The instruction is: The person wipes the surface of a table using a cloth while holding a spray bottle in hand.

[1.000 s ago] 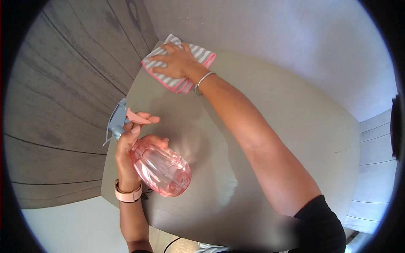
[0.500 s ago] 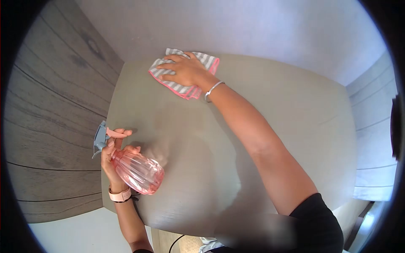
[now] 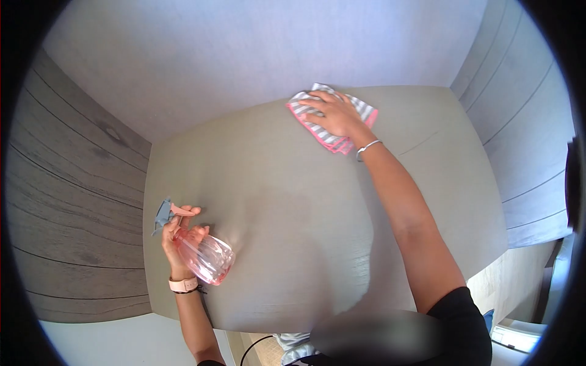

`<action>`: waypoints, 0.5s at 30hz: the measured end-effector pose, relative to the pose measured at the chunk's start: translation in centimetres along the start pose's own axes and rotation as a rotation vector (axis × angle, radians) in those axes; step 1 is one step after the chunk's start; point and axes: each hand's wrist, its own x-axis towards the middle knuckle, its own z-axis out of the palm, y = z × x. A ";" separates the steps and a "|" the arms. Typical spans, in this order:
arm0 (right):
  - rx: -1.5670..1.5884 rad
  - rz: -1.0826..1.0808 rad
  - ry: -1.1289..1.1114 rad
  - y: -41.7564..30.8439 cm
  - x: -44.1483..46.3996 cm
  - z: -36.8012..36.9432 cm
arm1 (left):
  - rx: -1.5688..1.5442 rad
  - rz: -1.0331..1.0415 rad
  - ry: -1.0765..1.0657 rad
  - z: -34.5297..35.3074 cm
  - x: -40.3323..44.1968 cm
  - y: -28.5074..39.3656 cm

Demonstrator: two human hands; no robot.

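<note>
A pink see-through spray bottle with a blue-grey head and pink trigger is tilted in my left hand, whose fingers wrap round its neck at the left side of the grey surface. My right hand lies flat with fingers spread on a grey-and-white striped cloth with a pink edge. The cloth rests on the grey surface near its back edge, right of the middle.
A pale panel rises behind the surface. Wood-grain panels stand at the left and right. A dark blurred shape covers part of the front edge, near some fabric and a black cable.
The striped cloth has slid to the right under my right hand, along the back edge. The view has turned rightward. My left hand still grips the spray bottle.
</note>
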 end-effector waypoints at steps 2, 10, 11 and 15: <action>-0.043 0.046 -0.030 -0.2 1.2 0.1 | 0.036 -0.030 -0.104 -1.7 1.9 0.9; -0.273 0.388 -0.045 3.8 6.0 0.3 | 0.141 -0.134 -0.175 -3.0 12.8 2.4; -0.289 0.416 -0.050 4.2 6.8 0.6 | 0.157 -0.143 -0.194 -3.1 14.3 2.2; -0.297 0.388 -0.075 3.4 7.3 0.6 | 0.187 -0.222 -0.195 -0.5 14.6 2.5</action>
